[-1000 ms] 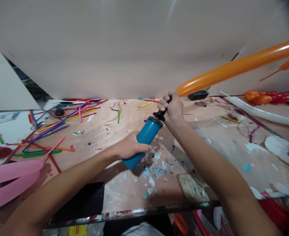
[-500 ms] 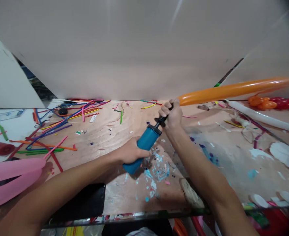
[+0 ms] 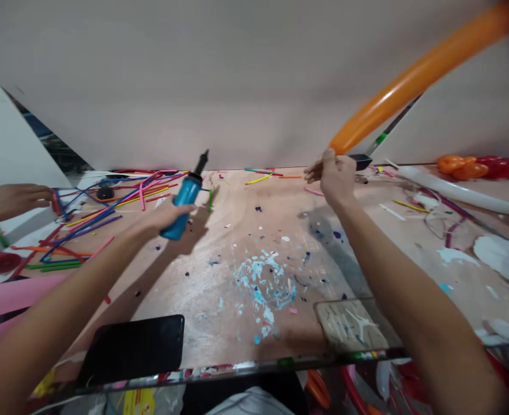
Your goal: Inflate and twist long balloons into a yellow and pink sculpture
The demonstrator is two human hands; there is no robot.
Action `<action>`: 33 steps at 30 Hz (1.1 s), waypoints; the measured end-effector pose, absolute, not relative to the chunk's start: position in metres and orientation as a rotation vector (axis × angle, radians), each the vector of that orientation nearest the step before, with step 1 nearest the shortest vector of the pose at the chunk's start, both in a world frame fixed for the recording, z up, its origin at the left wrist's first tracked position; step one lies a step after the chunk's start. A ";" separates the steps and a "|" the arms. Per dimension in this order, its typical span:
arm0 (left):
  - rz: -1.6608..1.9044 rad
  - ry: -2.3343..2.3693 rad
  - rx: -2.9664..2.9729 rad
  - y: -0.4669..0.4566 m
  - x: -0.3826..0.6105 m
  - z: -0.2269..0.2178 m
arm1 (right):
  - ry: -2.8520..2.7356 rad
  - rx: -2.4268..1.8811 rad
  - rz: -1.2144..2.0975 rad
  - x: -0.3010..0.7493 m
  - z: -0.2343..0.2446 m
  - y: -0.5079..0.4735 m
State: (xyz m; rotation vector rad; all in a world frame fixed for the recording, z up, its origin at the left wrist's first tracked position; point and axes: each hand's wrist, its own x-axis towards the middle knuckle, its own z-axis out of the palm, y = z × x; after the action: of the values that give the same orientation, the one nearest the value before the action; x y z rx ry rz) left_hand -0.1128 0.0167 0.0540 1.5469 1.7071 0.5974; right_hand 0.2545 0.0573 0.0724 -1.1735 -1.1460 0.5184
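Observation:
My left hand (image 3: 168, 217) is wrapped round the blue barrel of a balloon pump (image 3: 188, 193). Tilted, the pump points its black nozzle up and away, above the left-middle of the table. My right hand (image 3: 339, 177) pinches the lower end of a long inflated orange balloon (image 3: 414, 78). From there the balloon rises to the upper right, its far end blurred at the picture's edge. The nozzle and the balloon are well apart. Whether the balloon's neck is knotted is hidden by my fingers.
Another person's hand (image 3: 16, 202) reaches in at the left, near loose uninflated balloons (image 3: 102, 216). A black phone (image 3: 137, 346) and a second phone (image 3: 349, 325) lie along the front edge. A white balloon (image 3: 462, 190) rests at right. Pale boards (image 3: 237, 86) stand behind.
The balloon has come off the pump nozzle. My left hand has carried the pump left and away, while my right hand has moved right and raised the balloon. Another person's hand has appeared at left.

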 end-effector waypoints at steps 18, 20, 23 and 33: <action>0.691 1.172 3.086 0.017 -0.021 0.031 | -2.272 -1.341 0.170 0.167 0.029 0.031; 0.572 1.076 3.081 0.020 -0.007 0.024 | -2.387 -1.417 0.005 0.164 0.022 0.026; 0.525 1.175 3.033 0.025 -0.001 0.014 | -2.495 -1.479 -0.168 0.164 0.019 0.021; 0.399 1.515 2.999 0.011 -0.044 -0.002 | -2.667 -1.189 -0.010 0.159 0.003 0.021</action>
State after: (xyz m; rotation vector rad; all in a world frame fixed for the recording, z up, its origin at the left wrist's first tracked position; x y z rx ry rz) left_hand -0.0437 0.0107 -0.0023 2.9994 1.5152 0.3988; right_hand 0.1592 0.0210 0.0032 -1.1894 -2.6667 -0.0098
